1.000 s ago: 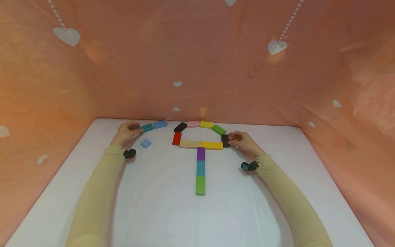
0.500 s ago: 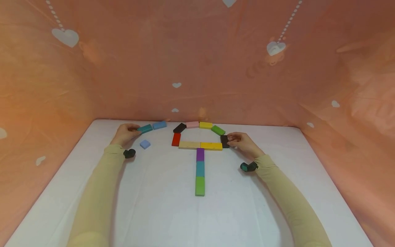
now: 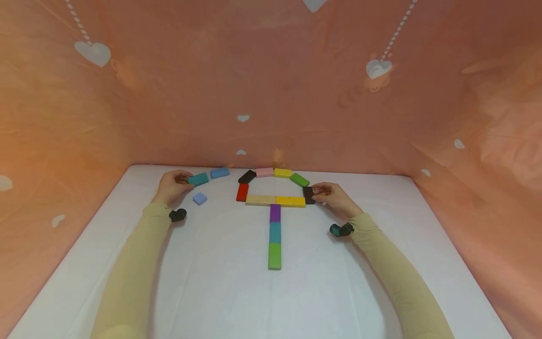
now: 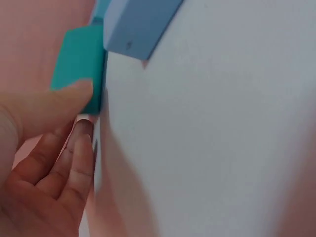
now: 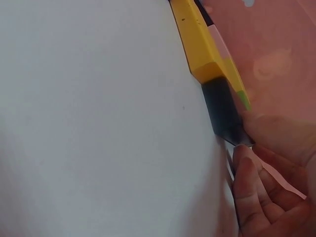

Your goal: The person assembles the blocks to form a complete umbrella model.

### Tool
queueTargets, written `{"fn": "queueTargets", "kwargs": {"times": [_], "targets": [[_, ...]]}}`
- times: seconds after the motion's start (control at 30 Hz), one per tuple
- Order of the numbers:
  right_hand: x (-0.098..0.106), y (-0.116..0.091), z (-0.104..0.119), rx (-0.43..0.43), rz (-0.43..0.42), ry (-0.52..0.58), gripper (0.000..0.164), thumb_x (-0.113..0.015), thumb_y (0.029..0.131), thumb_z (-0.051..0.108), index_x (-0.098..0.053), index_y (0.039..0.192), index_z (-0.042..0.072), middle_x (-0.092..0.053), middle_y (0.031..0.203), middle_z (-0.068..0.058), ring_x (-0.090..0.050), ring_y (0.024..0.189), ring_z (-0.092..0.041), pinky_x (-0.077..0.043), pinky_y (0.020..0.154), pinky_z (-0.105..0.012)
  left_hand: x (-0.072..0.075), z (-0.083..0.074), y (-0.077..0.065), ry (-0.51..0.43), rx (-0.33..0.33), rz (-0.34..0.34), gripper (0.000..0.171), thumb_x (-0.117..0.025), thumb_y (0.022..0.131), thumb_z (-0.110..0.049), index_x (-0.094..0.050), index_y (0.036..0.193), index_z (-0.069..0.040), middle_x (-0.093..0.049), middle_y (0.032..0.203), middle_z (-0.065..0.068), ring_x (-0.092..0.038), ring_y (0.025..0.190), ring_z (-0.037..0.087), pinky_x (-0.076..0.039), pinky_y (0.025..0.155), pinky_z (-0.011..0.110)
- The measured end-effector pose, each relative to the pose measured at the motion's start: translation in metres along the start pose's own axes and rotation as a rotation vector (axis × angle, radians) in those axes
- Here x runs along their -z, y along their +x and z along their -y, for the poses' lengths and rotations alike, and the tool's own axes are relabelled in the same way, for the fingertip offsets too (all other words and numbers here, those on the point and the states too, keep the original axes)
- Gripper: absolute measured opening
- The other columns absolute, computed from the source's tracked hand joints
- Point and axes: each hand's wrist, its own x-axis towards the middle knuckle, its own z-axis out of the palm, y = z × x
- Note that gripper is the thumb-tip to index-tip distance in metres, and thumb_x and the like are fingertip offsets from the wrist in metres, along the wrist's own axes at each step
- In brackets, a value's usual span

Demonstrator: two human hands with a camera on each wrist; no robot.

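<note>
My left hand (image 3: 171,186) pinches the end of a teal block (image 3: 198,179) at the back left; in the left wrist view the thumb presses on its face. Beyond it lies a blue block (image 3: 219,173), and nearer the front a small light-blue square block (image 3: 200,198). My right hand (image 3: 332,195) holds the outer side of a black block (image 3: 308,195) between thumb and fingers. That block stands against the end of a long yellow block (image 3: 290,202), at the right end of an arch of coloured blocks.
The arch also has a green block (image 3: 299,179), a short yellow block (image 3: 282,173), a pink block (image 3: 265,172), a second black block (image 3: 247,177) and a red block (image 3: 242,192). A natural wood block (image 3: 260,200) continues the base. Below runs a purple (image 3: 275,213), blue and green block stem.
My left hand has drawn the teal block slightly toward the front left, widening its gap from the blue block. The right hand stays at the black block; the arch looks unchanged.
</note>
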Motion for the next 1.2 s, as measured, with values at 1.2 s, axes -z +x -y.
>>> {"fn": "queueTargets", "kwargs": {"times": [1.2], "targets": [[0.000,-0.001,0.003,-0.011,0.002,0.016,0.043,-0.065,0.091,0.007,-0.052,0.130,-0.003,-0.057,0.113,-0.018,-0.054,0.093,-0.023,-0.048,0.072,-0.021,-0.051,-0.063,-0.129,-0.229,0.208,0.468,0.038,-0.072,0.086,-0.024,-0.063,0.116,-0.002,-0.062,0.111,0.010,-0.055,0.099,0.024,-0.046,0.086,0.033]]}}
